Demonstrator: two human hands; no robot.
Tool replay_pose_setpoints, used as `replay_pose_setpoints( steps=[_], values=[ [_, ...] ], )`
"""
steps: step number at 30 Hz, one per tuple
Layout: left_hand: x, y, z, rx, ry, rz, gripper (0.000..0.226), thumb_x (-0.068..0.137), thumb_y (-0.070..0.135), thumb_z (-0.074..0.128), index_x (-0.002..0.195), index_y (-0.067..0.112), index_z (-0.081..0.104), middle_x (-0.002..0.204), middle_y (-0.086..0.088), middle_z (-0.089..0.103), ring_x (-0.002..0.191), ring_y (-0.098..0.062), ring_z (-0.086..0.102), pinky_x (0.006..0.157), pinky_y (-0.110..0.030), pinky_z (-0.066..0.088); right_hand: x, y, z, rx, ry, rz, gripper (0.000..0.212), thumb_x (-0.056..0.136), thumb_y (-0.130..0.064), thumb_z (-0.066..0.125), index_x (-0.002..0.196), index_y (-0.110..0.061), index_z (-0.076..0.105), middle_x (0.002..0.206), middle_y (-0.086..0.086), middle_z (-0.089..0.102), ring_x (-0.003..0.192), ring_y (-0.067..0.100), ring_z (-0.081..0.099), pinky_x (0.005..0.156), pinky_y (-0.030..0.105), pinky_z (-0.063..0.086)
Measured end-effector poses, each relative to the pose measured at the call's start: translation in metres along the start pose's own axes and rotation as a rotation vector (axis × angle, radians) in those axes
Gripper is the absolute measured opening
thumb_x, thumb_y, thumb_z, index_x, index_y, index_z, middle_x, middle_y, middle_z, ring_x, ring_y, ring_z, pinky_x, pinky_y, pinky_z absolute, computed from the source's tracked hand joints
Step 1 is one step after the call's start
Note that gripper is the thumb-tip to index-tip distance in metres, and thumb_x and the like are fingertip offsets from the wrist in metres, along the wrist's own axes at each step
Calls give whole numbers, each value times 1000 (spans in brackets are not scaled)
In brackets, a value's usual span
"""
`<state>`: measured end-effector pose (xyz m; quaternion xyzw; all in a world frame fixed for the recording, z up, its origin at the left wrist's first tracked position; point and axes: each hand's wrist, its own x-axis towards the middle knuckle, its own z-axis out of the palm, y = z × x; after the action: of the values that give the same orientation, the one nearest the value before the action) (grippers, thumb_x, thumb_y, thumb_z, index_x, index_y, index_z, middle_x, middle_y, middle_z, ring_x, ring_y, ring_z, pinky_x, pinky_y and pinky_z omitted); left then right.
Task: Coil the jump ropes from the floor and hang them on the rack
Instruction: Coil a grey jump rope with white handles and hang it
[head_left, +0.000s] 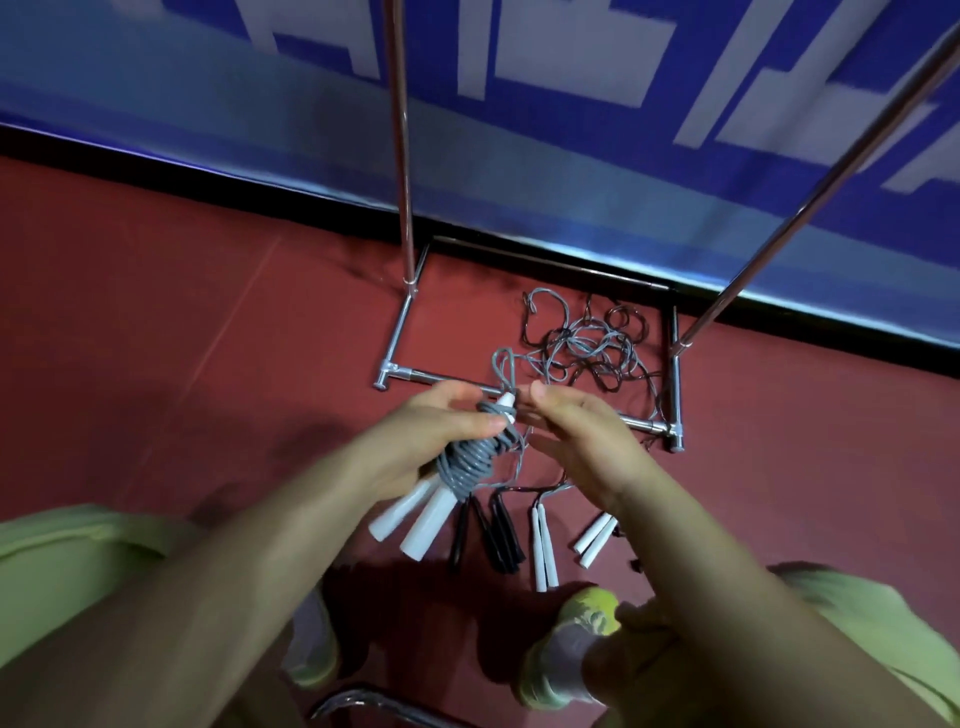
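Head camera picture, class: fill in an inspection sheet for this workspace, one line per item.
Surface: red floor, bare at left.
Job's things: grey coiled rope with white handles; rack uprights and base frame.
Clutter: tangled ropes inside rack base; black handles and white handles lying on floor.
Hands: left hand grips the coil; right hand pinches rope near a handle tip.
Cables: nothing seen.
Surroundings: blue and white wall banner; shoes below.

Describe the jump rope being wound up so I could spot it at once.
Start at the chrome rack base on the red floor. Just before its front bar, the left hand holds a rope bundle. Unlike the floor ropes, its grey cord wraps its white handles.
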<state>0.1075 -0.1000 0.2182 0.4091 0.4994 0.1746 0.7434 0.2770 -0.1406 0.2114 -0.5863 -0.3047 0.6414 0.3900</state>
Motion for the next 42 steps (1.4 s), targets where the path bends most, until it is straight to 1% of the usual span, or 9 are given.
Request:
replay_pose_setpoints(
  steps=[3, 8, 10, 12, 19, 22, 29, 34, 42],
  values=[
    [-10, 23, 2, -34, 39, 46, 63, 73, 10, 77, 126, 15, 43, 102, -13, 61, 88, -24, 63, 88, -41, 50, -13, -25, 6, 49, -22, -68, 8, 89, -23, 61, 95, -21, 65, 90, -7, 69, 91, 10, 61, 94, 35, 39],
    [-19, 79, 9, -177, -1, 48, 60, 86, 14, 64, 136, 22, 30, 96, -13, 64, 69, -24, 67, 63, -38, 56, -26, -86, 17, 123, 6, -190, 9, 92, -4, 56, 92, -13, 56, 78, 1, 64, 65, 10, 62, 57, 22, 52],
    [-26, 104, 13, -126, -71, 35, 51, 82, 32, 64, 125, 14, 44, 82, -10, 67, 55, -22, 66, 48, -32, 54, -28, -112, 17, 129, 60, -248, 10, 92, -4, 56, 86, -12, 56, 76, 3, 64, 62, 10, 62, 53, 22, 52],
    [-34, 130, 16, -23, -105, 13, 42, 81, 50, 56, 97, 11, 61, 67, -5, 68, 51, -19, 64, 51, -29, 52, -30, -139, 17, 136, 109, -301, 11, 93, -5, 57, 84, -12, 54, 71, 2, 64, 56, 8, 61, 50, 22, 52],
    [-53, 219, 23, -29, -142, 203, 49, 70, 56, 61, 94, 13, 67, 73, -5, 63, 63, -19, 60, 65, -36, 52, -37, -231, 23, 25, 146, -504, 7, 95, -11, 55, 89, -13, 54, 81, 1, 64, 71, 14, 63, 66, 31, 56],
    [-64, 244, 22, 19, -139, 248, 29, 84, 41, 58, 93, 14, 62, 75, -4, 55, 69, -17, 54, 52, -29, 54, -38, -265, 27, -17, 126, -560, 8, 97, -10, 52, 90, -13, 54, 85, 0, 64, 76, 13, 62, 71, 33, 55],
    [-63, 292, 13, 69, -37, 301, 33, 78, 44, 66, 88, 12, 65, 67, -3, 62, 63, -18, 59, 62, -28, 48, -36, -335, 39, -34, 92, -572, 13, 95, -25, 57, 93, -13, 63, 85, 2, 66, 79, 14, 62, 64, 30, 52],
    [-61, 331, 13, 16, -78, 337, 43, 74, 49, 66, 95, 12, 66, 72, -5, 63, 69, -22, 62, 71, -33, 46, -25, -381, 52, 136, 119, -599, 7, 93, -10, 59, 98, -10, 64, 84, 2, 67, 72, 14, 61, 58, 27, 49],
    [-56, 386, 11, 114, -15, 474, 44, 85, 53, 57, 112, 18, 62, 97, -5, 66, 87, -18, 63, 58, -26, 49, 2, -450, 52, 407, 36, -650, 24, 92, 1, 55, 116, -4, 55, 76, 3, 70, 67, 14, 62, 65, 32, 52]
  ],
)
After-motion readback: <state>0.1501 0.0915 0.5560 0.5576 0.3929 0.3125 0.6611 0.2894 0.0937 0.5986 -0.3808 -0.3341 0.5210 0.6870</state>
